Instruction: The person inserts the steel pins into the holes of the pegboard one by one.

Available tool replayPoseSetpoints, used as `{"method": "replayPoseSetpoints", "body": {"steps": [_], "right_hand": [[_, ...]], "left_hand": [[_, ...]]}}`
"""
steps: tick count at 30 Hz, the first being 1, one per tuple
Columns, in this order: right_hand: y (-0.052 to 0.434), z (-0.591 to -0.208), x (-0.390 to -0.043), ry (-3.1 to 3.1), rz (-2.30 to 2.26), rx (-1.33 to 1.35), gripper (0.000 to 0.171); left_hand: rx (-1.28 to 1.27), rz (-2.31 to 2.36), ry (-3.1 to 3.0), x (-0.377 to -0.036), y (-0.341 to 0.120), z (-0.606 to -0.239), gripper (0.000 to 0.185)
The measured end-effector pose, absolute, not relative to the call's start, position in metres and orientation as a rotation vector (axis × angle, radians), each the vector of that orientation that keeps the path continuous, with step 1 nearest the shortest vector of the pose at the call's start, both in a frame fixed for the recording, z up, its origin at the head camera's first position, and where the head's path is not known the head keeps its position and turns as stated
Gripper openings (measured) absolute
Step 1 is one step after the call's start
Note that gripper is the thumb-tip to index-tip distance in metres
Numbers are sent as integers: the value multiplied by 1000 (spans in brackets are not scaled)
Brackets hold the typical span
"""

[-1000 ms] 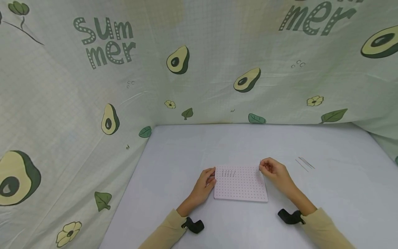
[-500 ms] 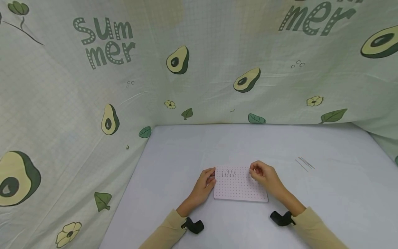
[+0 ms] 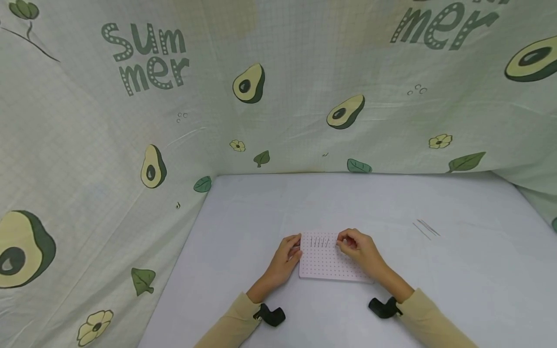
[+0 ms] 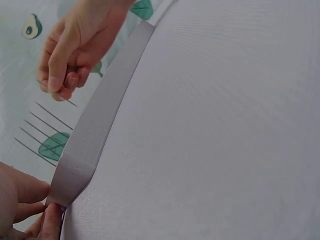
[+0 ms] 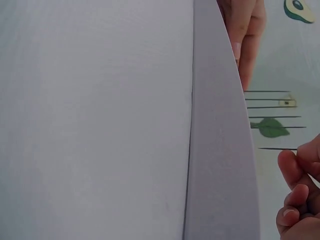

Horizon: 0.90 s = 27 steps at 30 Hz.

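A pale pink pegboard point(image 3: 330, 266) with rows of small holes lies on the table. My left hand point(image 3: 285, 261) holds its left edge, with fingertips at the corner in the left wrist view. Several thin metal needles point(image 3: 319, 241) stand in a row near the board's far left, some leaning slightly. My right hand point(image 3: 359, 249) is over the board, just right of that row. Its thumb and index finger pinch another needle point(image 5: 275, 148), whose free end points down toward the board in the left wrist view. The holes below it are hidden there by the board's side.
More needles point(image 3: 428, 228) lie loose on the white table point(image 3: 261, 203) to the far right. Black wrist camera mounts point(image 3: 383, 308) sit on both forearms. A cloth printed with avocados point(image 3: 345, 112) hangs behind and at the left.
My right hand has moved left across the board from its far right corner to beside the standing needles, carrying the pinched needle. The left hand and the board have stayed put.
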State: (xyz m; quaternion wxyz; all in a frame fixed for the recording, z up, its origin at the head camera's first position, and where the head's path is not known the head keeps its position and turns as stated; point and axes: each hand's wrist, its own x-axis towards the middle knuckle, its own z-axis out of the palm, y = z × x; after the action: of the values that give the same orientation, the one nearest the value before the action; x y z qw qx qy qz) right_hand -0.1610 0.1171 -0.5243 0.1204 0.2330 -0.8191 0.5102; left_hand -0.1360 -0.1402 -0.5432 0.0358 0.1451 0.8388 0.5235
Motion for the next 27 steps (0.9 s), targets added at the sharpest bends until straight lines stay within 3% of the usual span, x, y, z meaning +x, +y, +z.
{"method": "replayPoseSetpoints", "body": {"steps": [27], "right_hand": [[106, -529, -163, -2466, 1452, 698, 11]], "left_hand": [[461, 1589, 2589, -136, -141, -542, 51]]}}
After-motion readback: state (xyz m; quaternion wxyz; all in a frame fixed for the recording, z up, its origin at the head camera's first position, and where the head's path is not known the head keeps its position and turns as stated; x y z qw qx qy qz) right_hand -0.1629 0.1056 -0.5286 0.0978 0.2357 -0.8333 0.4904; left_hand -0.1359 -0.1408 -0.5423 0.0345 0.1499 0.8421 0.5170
